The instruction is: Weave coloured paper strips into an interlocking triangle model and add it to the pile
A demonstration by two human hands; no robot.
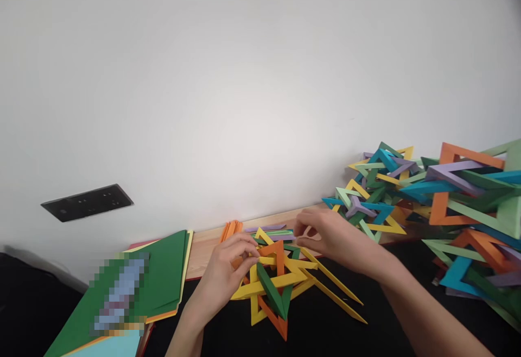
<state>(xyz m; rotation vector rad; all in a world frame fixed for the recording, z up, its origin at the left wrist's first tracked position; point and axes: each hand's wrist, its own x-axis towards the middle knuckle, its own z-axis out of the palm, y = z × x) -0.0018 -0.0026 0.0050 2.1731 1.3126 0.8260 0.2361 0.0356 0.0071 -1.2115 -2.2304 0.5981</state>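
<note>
L fingers (247, 247) grip paper model (277, 286), R fingers (302, 230) just beside.

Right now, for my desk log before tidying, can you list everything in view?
half-built folded-paper star frame: one; yellow, orange, dark green; centre front, on the black mat
finished interlocked paper frame models: at least two; teal, purple, green, orange, yellow; right, by the white wall
loose folded paper strips: small orange bundle, purple and green ones beside it; on the wooden tabletop by the wall
stack of paper sheets: one; dark green on top; left
black socket plate: one; on the wall, left
left hand: pinching the frame's upper left
right hand: fingertips at the frame's top; grip unclear
</note>
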